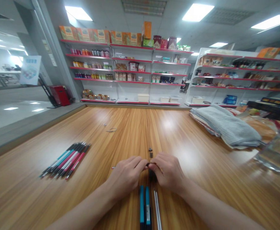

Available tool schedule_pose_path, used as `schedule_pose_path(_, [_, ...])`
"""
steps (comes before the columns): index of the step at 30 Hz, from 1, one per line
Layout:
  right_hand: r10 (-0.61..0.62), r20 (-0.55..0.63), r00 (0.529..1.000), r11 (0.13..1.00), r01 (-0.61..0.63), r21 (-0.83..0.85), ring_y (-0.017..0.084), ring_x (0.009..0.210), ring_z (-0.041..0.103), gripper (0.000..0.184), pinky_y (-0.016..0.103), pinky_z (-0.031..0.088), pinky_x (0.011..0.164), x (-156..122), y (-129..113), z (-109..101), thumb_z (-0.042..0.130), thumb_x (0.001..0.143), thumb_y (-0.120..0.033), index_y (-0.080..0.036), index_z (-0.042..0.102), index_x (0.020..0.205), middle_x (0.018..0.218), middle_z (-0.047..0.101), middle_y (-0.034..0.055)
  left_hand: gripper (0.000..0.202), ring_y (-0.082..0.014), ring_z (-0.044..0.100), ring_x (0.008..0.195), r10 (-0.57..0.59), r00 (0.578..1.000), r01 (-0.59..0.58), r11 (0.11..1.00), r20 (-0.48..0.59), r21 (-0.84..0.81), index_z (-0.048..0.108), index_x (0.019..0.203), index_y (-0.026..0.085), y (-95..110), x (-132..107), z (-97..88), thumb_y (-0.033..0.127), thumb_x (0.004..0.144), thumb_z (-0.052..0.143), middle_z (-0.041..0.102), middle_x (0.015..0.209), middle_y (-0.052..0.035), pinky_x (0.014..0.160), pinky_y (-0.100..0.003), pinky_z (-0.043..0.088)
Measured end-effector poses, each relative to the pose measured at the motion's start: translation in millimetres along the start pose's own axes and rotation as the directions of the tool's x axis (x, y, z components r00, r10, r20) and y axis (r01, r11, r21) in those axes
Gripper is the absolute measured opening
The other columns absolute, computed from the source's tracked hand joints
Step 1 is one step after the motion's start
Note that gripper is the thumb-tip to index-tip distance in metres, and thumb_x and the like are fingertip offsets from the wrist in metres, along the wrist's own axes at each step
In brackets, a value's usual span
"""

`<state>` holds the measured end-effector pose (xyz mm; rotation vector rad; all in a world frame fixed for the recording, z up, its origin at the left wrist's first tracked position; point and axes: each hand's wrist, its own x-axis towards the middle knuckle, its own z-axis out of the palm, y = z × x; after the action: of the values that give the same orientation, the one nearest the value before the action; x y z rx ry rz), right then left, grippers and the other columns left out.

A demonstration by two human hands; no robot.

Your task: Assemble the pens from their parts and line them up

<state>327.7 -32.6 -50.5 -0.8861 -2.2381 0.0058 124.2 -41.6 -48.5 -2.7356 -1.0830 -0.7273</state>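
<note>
My left hand (127, 172) and my right hand (167, 171) meet above the middle of the table, fingers pinched. Between their fingertips is a small dark piece (147, 164), mostly hidden, its kind unclear. Just beyond the fingers lie a few tiny dark parts (150, 152) on the wood. Black pieces (152, 175) show partly under my right hand. Nearer to me are two teal pen barrels (142, 204) with black ends, side by side. Right of them lie thin white pen refills (157, 207). A small light-tipped item (113, 167) pokes out beside my left hand.
A bundle of teal, pink and black pens (65, 161) lies to the left. Farther back is a pale loop (111, 130) beside a tiny bit. Folded striped cloths (226, 124) and a clear jar (277, 150) occupy the right. Stocked shelves (132, 70) stand behind the wooden table (125, 118).
</note>
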Motion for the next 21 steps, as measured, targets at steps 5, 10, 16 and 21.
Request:
schedule_pose_path(5, [-0.021, -0.018, 1.0, 0.999, 0.022, 0.028, 0.015, 0.07, 0.052, 0.015, 0.028, 0.034, 0.065, 1.1, 2.5, -0.8, 0.05, 0.093, -0.024, -0.017, 0.061, 0.085, 0.072, 0.06, 0.003, 0.019, -0.0174, 0.054, 0.081, -0.015, 1.0, 0.015, 1.0, 0.001, -0.004, 0.052, 0.108, 0.02, 0.3, -0.3, -1.2, 0.024, 0.098, 0.037, 0.056, 0.086, -0.0033, 0.068, -0.029, 0.043])
schedule_pose_path(10, [-0.027, -0.013, 1.0, 0.999, 0.027, 0.024, 0.015, 0.071, 0.053, 0.015, 0.028, 0.036, 0.065, 1.1, 6.6, -0.2, 0.051, 0.093, -0.024, -0.017, 0.063, 0.087, 0.073, 0.061, 0.0031, 0.021, -0.0163, 0.054, 0.079, -0.035, 0.999, 0.034, 0.999, 0.016, 0.011, 0.05, 0.112, 0.02, 0.8, -0.3, -3.2, 0.029, 0.098, 0.038, 0.056, 0.086, -0.0033, 0.066, -0.027, 0.043])
schedule_pose_path(16, [-0.009, -0.016, 1.0, 0.999, 0.009, 0.051, 0.016, 0.074, 0.054, 0.015, 0.029, 0.038, 0.066, 0.9, 9.8, 2.4, 0.052, 0.093, -0.024, -0.018, 0.065, 0.089, 0.076, 0.063, 0.0038, 0.02, -0.0147, 0.053, 0.073, -0.056, 0.997, 0.055, 0.998, 0.043, 0.04, 0.052, 0.101, 0.02, -0.3, -0.7, -2.9, 0.029, 0.099, 0.035, 0.055, 0.085, -0.0023, 0.061, -0.026, 0.041])
schedule_pose_path(21, [0.0, -0.017, 1.0, 0.997, 0.002, 0.075, 0.016, 0.074, 0.054, 0.013, 0.029, 0.038, 0.067, 1.0, 9.0, 2.3, 0.053, 0.092, -0.023, -0.018, 0.064, 0.089, 0.076, 0.063, 0.0035, 0.021, -0.0164, 0.055, 0.082, -0.048, 0.998, 0.047, 0.999, 0.038, 0.022, 0.054, 0.1, 0.019, -2.4, -0.3, -1.8, 0.023, 0.099, 0.033, 0.055, 0.085, -0.0031, 0.069, -0.027, 0.043])
